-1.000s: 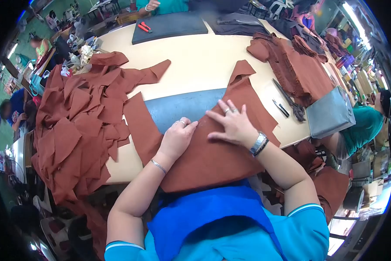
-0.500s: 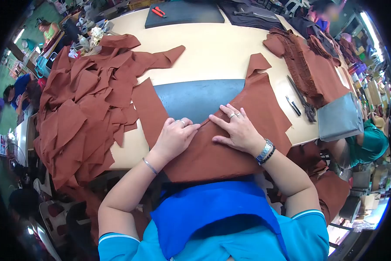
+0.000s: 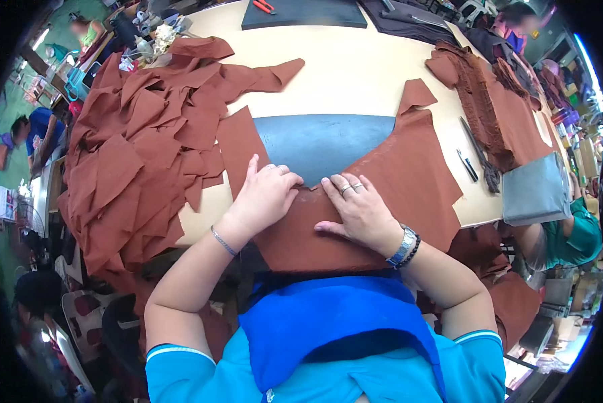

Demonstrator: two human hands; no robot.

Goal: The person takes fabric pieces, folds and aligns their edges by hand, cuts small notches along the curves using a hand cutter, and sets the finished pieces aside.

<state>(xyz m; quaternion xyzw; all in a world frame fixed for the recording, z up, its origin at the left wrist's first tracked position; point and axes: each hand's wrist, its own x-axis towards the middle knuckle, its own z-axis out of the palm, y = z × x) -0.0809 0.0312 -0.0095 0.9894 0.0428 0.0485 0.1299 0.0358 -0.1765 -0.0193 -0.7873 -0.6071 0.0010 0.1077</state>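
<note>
A large reddish-brown fabric piece [image 3: 409,174] lies before me, partly over a dark grey board [image 3: 325,144]. Its curved upper edge runs between my hands. My left hand [image 3: 264,198] pinches that edge, fingers curled and the index finger raised. Close beside it, my right hand [image 3: 355,208] rests on the fabric with fingers stretched along the edge and the thumb out to the side. The fingertips of both hands are almost touching. Left of the board, a narrower strip of the same fabric [image 3: 237,138] reaches up from under my left hand.
A heap of brown fabric pieces [image 3: 140,141] covers the table's left side. To the right lie scissors [image 3: 479,154], a pen-like tool [image 3: 468,165], more brown fabric [image 3: 516,127] and a grey block [image 3: 536,190]. Red-handled pliers [image 3: 264,7] rest on a black slab [image 3: 308,15]. Other people sit nearby.
My right hand has slid left along the fabric edge, closer to my left hand. My left index finger has lifted. The whole view has shifted slightly.
</note>
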